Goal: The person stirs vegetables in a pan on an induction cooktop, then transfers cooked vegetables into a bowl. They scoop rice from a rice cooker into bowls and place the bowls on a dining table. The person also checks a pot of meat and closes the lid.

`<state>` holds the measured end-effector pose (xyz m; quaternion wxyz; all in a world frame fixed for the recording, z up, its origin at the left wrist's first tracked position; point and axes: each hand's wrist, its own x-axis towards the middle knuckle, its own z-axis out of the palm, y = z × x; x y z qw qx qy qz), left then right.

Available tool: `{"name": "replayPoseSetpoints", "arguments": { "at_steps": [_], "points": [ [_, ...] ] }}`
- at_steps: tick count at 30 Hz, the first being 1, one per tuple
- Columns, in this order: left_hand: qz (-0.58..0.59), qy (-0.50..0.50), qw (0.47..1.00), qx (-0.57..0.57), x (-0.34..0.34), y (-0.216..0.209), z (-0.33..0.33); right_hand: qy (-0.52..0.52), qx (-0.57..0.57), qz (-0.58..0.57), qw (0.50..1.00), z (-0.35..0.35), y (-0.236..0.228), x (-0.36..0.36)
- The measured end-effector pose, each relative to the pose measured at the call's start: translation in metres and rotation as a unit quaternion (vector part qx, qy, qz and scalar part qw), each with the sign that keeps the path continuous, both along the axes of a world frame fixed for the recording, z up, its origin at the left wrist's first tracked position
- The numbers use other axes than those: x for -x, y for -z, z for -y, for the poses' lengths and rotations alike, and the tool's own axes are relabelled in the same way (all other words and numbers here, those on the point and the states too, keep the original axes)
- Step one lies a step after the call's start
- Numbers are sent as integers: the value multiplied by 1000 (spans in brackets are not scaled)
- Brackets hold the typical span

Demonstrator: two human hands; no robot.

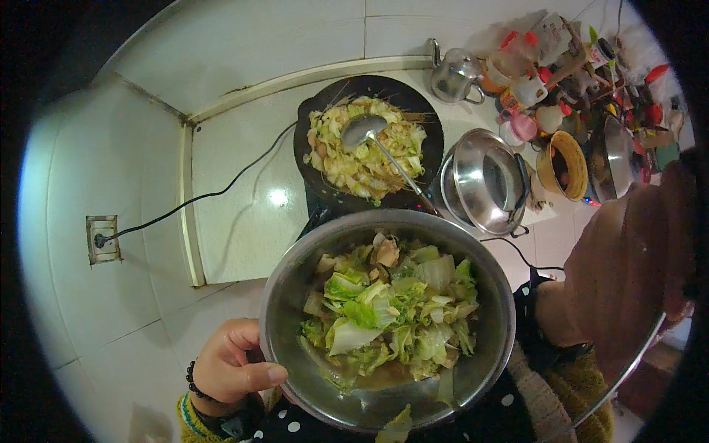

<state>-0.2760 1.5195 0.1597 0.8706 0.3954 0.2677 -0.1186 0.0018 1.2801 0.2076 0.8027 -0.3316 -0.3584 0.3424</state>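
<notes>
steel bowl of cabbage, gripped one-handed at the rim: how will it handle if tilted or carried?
The steel bowl is heaped with cut cabbage, so it probably feels heavy on the far side from the left hand. Liquid pooled at the bottom would likely slosh or spill when tilted. The smooth, shiny rim looks slippery under a thumb-over grip.

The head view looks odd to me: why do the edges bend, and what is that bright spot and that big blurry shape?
In the head view the fisheye lens bows the counter edge and blackens the corners; the bright spot is lamp glare on the glossy counter; the right hand is too close to the lens, so it blurs; the bowl, gripped by the left hand, is sharp.
</notes>
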Motion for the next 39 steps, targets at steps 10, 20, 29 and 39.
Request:
{"name": "replayPoseSetpoints", "arguments": {
  "at_steps": [10, 20, 29, 39],
  "points": [
    [-18, -29, 999, -18, 3, 5, -3, 44, 28, 51, 997, 12, 11, -11],
    [-10, -55, 998, -14, 2, 17, -9, 194, 91, 97, 972, 22, 45, -6],
    [3, -62, 998, 0, -5, 20, -10, 130, 108, 208, 963, 29, 47, -14],
    [6, -61, 998, 8, -15, 19, -16, 129, 127, 193, 964, 31, 52, -25]
  ]
}}
